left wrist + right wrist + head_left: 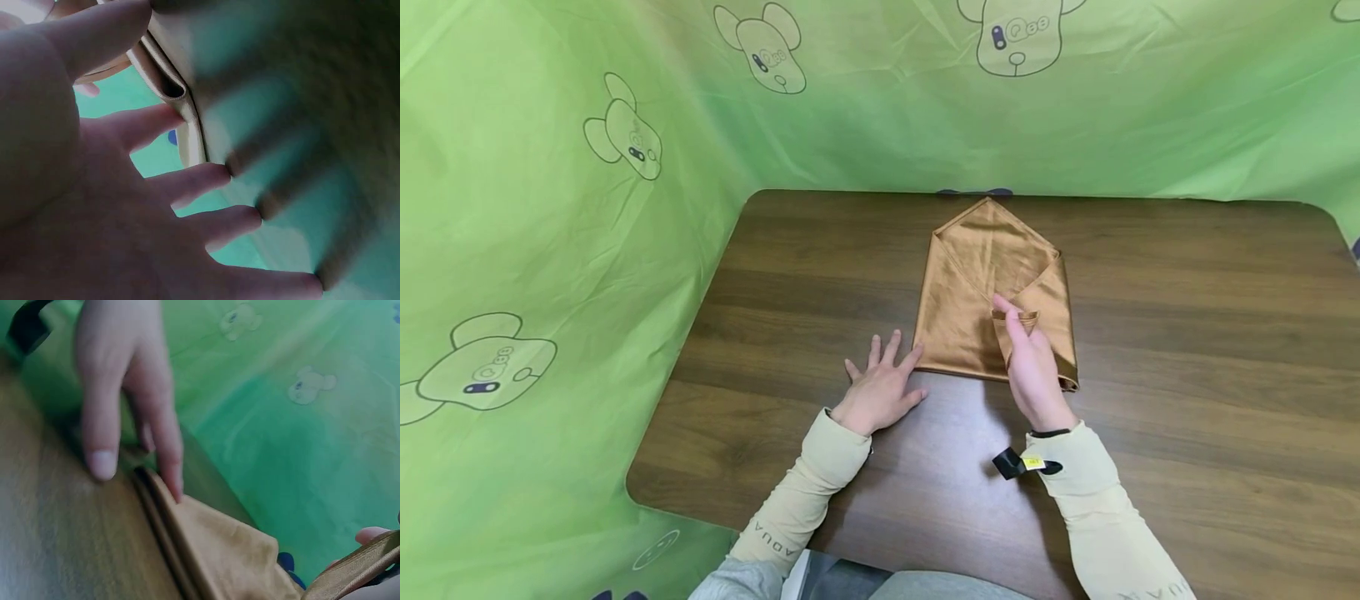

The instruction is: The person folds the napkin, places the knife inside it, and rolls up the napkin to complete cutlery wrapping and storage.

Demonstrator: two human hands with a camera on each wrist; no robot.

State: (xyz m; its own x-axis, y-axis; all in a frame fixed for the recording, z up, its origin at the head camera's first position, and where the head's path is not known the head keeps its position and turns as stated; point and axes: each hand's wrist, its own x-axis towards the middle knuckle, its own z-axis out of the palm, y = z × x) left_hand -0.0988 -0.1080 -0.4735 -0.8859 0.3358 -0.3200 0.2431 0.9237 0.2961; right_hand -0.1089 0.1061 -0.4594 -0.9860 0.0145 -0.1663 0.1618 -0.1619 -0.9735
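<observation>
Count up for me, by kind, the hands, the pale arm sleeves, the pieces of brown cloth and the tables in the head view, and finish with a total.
Left hand and right hand: 2
Left sleeve and right sleeve: 2
Folded brown cloth: 1
Table: 1
Total: 6

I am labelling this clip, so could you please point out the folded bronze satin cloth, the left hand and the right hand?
Folded bronze satin cloth (961, 321): head view, on its smooth lower-left panel.
Left hand (882, 392): head view, on its back.
Right hand (1034, 372): head view, below the thumb.
</observation>
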